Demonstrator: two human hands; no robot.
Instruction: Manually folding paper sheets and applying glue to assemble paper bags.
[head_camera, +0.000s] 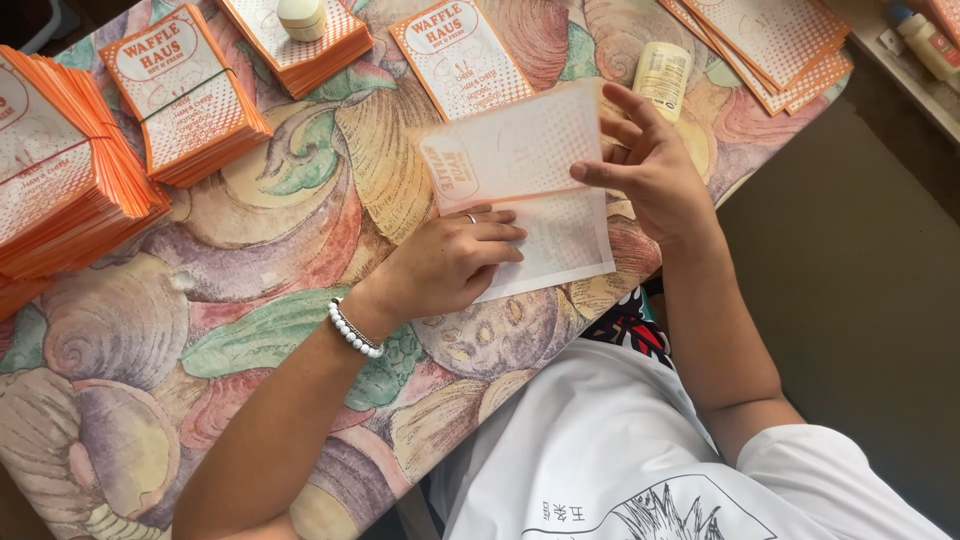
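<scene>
Both hands (450, 262) on paper sheet (520, 180)

A person's left hand (450, 262) lies flat on a white paper sheet (560, 240) on a table (230, 300) covered with a floral cloth. The right hand (650, 165) folds the sheet's upper half over, its orange dotted print showing through. Orange-and-white bag stacks (70, 170) sit left and above, one flat bag (460, 55) just beyond the sheet. A glue tube (662, 75) lies near the right fingers.
</scene>
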